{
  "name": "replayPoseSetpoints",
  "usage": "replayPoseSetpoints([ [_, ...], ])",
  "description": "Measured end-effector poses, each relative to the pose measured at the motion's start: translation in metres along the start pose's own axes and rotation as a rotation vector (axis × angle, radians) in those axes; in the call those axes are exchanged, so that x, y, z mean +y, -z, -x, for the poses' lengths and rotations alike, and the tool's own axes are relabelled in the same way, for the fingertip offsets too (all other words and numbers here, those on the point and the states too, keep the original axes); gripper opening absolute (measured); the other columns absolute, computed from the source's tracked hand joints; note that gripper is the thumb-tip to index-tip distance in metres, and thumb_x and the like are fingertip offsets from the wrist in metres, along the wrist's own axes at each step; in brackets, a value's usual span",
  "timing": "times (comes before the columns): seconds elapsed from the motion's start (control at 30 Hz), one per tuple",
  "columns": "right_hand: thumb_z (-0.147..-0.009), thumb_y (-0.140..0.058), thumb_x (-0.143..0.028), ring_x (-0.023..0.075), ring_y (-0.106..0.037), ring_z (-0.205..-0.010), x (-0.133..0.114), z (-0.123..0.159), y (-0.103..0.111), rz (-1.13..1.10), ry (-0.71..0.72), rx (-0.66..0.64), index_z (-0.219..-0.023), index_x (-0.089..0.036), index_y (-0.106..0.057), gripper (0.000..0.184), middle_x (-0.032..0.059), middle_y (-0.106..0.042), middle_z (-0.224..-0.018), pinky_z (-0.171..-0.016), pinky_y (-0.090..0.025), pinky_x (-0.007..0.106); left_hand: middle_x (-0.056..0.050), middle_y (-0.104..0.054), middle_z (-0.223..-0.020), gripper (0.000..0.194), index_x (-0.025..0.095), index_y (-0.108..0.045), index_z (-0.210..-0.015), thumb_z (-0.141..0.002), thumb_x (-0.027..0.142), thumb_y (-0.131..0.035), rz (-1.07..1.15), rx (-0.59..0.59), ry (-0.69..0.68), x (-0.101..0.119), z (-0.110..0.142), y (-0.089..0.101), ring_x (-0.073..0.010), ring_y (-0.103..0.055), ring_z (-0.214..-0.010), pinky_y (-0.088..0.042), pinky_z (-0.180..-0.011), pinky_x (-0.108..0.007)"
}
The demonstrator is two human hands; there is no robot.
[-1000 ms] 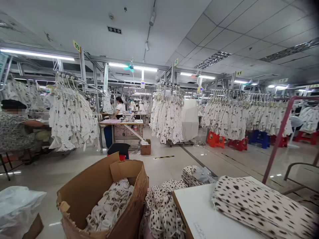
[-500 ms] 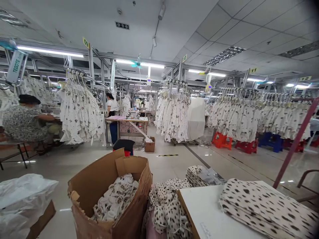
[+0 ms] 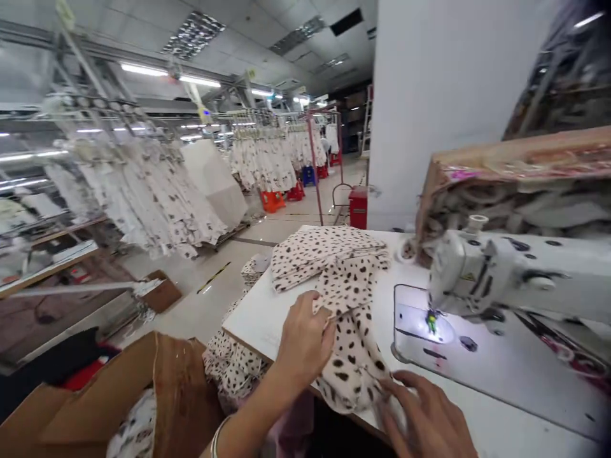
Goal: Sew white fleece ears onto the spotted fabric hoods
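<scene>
A cream fabric piece with dark spots (image 3: pixel 356 337) lies over the front edge of the white sewing table. My left hand (image 3: pixel 305 337) is closed on its left side, fingers bent over the cloth. At its lower right, my right hand (image 3: pixel 424 413) grips the edge, partly smeared by motion. Behind both hands rests a folded stack of the same spotted fabric (image 3: pixel 305 254), which the piece partly overlaps. To the right stands a white sewing machine (image 3: pixel 515 273), its needle area lit, apart from the cloth.
An open cardboard box (image 3: pixel 176 394) with white cloth inside stands at lower left. More spotted cloth (image 3: pixel 233 362) hangs beside the table. A large box of fabric (image 3: pixel 515 172) sits behind the machine, near a white pillar (image 3: pixel 439 95). Garment racks (image 3: pixel 143 191) line the aisle.
The view has swung right and down, bringing the sewing machine and pillar into sight. Both my hands have come into view, holding a spotted piece in front of the stack.
</scene>
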State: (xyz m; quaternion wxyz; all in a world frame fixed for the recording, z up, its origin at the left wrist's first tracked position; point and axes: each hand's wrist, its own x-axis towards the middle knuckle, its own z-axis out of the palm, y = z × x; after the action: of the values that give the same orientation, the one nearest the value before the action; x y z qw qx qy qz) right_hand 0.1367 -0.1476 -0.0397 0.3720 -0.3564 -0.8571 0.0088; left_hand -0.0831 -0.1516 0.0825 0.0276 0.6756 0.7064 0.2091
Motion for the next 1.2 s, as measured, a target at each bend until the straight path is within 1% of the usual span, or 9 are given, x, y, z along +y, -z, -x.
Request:
replayPoseSetpoints([
  [0.1,-0.086,-0.052,-0.025,0.0233,-0.058,-0.110,-0.020,-0.026,0.006,-0.051,0.101,0.010,-0.127,-0.019,-0.051,0.042,0.0111,-0.059,-0.123,-0.085,-0.047,0.033,-0.008,-0.059,-0.110,0.024,0.019,-0.061,-0.100,-0.096,0.017,-0.038,-0.215,-0.268,-0.351,0.016,-0.027,-0.008,-0.0205,-0.057,-0.103,-0.049,-0.091,-0.032],
  [0.2,-0.080,-0.050,-0.013,0.0189,-0.061,-0.096,-0.029,-0.035,0.003,-0.166,0.089,-0.016,-0.121,-0.021,-0.053,0.042,0.0045,-0.066,-0.103,-0.083,-0.043,0.031,-0.006,-0.062,-0.103,0.019,0.019,-0.061,-0.103,-0.087,0.015,-0.051,-0.309,-0.481,-0.479,0.021,-0.055,-0.026,-0.0215,-0.059,-0.097,-0.050,-0.085,-0.031],
  [0.33,-0.072,-0.046,-0.004,0.0155,-0.059,-0.080,-0.022,-0.023,-0.005,-0.263,-0.049,0.082,-0.091,-0.025,-0.058,0.030,-0.0018,-0.062,-0.082,-0.082,-0.036,0.031,-0.013,-0.056,-0.113,0.040,0.018,-0.054,-0.119,-0.081,0.006,-0.050,-0.401,-0.483,-0.469,0.019,-0.071,-0.046,-0.0288,-0.055,-0.101,-0.049,-0.081,-0.039],
  [0.43,-0.069,-0.043,-0.001,0.0154,-0.058,-0.080,-0.013,-0.014,-0.004,-0.262,-0.089,0.132,-0.088,-0.024,-0.056,0.033,-0.0016,-0.061,-0.083,-0.084,-0.032,0.032,-0.016,-0.052,-0.117,0.037,0.016,-0.052,-0.117,-0.084,0.005,-0.040,-0.428,-0.441,-0.462,0.023,-0.072,-0.052,-0.0309,-0.052,-0.106,-0.046,-0.084,-0.044],
  [0.53,-0.069,-0.039,0.000,0.0159,-0.057,-0.082,-0.007,-0.011,0.004,-0.249,-0.120,0.114,-0.086,-0.023,-0.051,0.031,-0.0009,-0.061,-0.083,-0.086,-0.031,0.033,-0.013,-0.049,-0.128,0.027,0.018,-0.054,-0.109,-0.084,0.012,-0.047,-0.304,-0.468,-0.610,0.030,-0.079,-0.052,-0.0285,-0.046,-0.117,-0.041,-0.093,-0.040],
  [0.73,-0.068,-0.038,0.001,0.0151,-0.057,-0.077,-0.005,-0.010,0.009,-0.286,-0.161,0.092,-0.081,-0.023,-0.046,0.029,-0.0013,-0.058,-0.077,-0.082,-0.035,0.031,-0.003,-0.061,-0.085,0.030,0.019,-0.060,-0.094,-0.068,0.006,-0.054,-0.226,-0.725,-0.709,0.034,-0.108,-0.053,-0.0230,-0.056,-0.094,-0.035,-0.094,-0.039],
  [0.87,-0.065,-0.036,0.001,0.0154,-0.061,-0.087,-0.002,-0.007,0.010,-0.295,-0.205,0.068,-0.084,-0.024,-0.044,0.032,-0.0004,-0.063,-0.087,-0.090,-0.037,0.033,-0.005,-0.057,-0.090,0.023,0.017,-0.055,-0.079,-0.062,0.003,-0.051,-0.123,-0.619,-0.713,0.039,-0.114,-0.061,-0.0227,-0.053,-0.094,-0.035,-0.090,-0.038],
  [1.03,-0.070,-0.040,-0.003,0.0159,-0.061,-0.109,0.009,-0.004,0.020,-0.198,-0.088,-0.058,-0.096,-0.024,-0.047,0.034,0.0015,-0.069,-0.102,-0.099,-0.036,0.033,0.000,-0.060,-0.082,0.034,0.020,-0.051,-0.086,-0.059,0.000,-0.052,0.013,-0.664,-0.670,0.052,-0.128,-0.064,-0.0195,-0.057,-0.085,-0.044,-0.076,-0.030],
  [1.2,-0.078,-0.044,-0.009,0.0174,-0.064,-0.106,0.019,0.002,0.022,-0.010,0.023,-0.055,-0.125,-0.019,-0.049,0.049,0.0041,-0.070,-0.109,-0.097,-0.041,0.032,-0.012,-0.060,-0.107,0.041,0.015,-0.052,-0.106,-0.074,-0.007,-0.039,-0.096,-0.366,-0.551,0.064,-0.130,-0.061,-0.0253,-0.056,-0.102,-0.045,-0.086,-0.041],
])
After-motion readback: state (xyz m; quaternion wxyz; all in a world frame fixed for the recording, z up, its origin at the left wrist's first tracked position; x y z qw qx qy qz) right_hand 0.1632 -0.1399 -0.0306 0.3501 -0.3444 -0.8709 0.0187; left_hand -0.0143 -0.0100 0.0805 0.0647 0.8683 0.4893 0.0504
